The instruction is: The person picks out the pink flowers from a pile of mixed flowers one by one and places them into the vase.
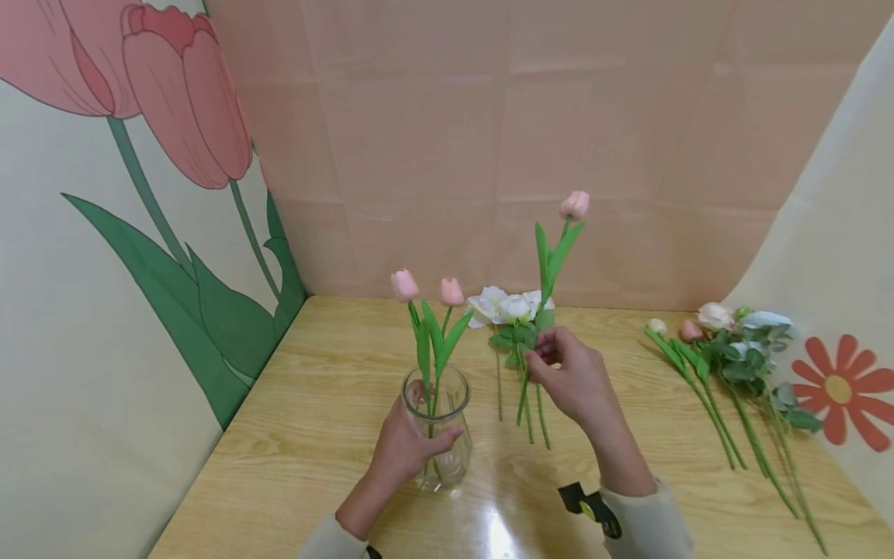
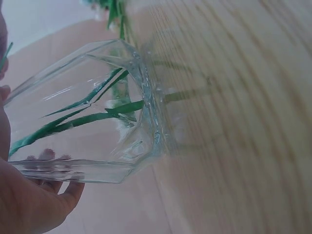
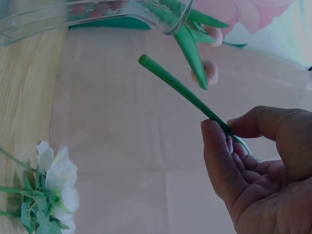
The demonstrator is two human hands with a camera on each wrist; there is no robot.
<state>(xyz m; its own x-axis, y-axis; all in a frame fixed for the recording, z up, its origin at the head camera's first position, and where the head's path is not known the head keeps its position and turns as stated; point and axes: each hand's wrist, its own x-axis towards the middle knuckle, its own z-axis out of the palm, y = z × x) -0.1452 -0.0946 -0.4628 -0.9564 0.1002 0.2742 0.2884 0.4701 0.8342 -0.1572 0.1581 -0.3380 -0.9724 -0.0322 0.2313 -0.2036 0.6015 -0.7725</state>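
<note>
At table [image 1: 293, 442], right fingers [image 3: 218, 158] pinching tulip [image 3: 180, 89], left fingers [image 2: 73, 192] wide round vase [image 1: 458, 461]

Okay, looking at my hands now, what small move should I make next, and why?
I'd probably bring the pale pink, green-leaved tulip held in your right hand over the clear glass vase, bottom first: its green stem end is free outside the vase, your left hand grips the vase, and two similar tulips already stand inside.

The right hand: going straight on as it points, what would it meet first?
The right hand points towards the white flowers, probably met first; but it looks raised, so it might pass above them to the pinkish backdrop.
</note>
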